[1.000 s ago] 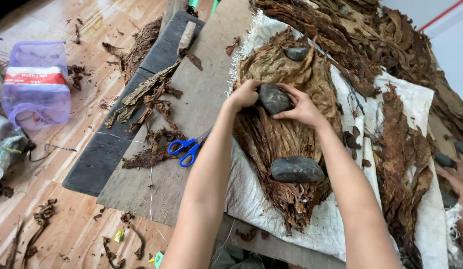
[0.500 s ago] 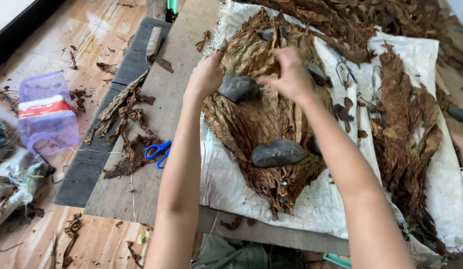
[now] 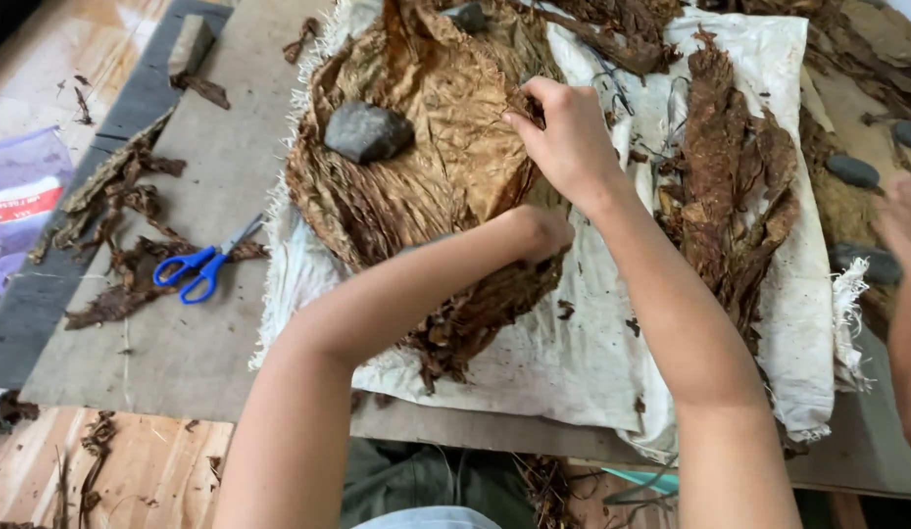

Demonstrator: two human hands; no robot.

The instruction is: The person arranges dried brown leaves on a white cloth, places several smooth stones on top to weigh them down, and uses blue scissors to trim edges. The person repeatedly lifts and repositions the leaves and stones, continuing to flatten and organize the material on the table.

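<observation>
A pile of dried brown leaves (image 3: 426, 167) lies on a white cloth (image 3: 592, 362). A grey stone (image 3: 367, 132) rests on the pile's upper left. My right hand (image 3: 568, 137) pinches the edge of the top leaf at the pile's right side. My left hand (image 3: 539, 233) lies curled on the pile's lower right edge, knuckles up. What is under it is hidden, and the second stone seen earlier does not show.
A second leaf pile (image 3: 730, 186) lies on the cloth's right half. Blue scissors (image 3: 196, 266) and leaf scraps sit on the grey board (image 3: 171, 333) at left. Beyond are a purple container (image 3: 19, 196), small stones (image 3: 852, 168) and another person's hand (image 3: 901, 220).
My left hand left the upper stone and came down to the pile's lower right, over where the lower stone lay. My right hand moved to the leaf's right edge. The view came closer.
</observation>
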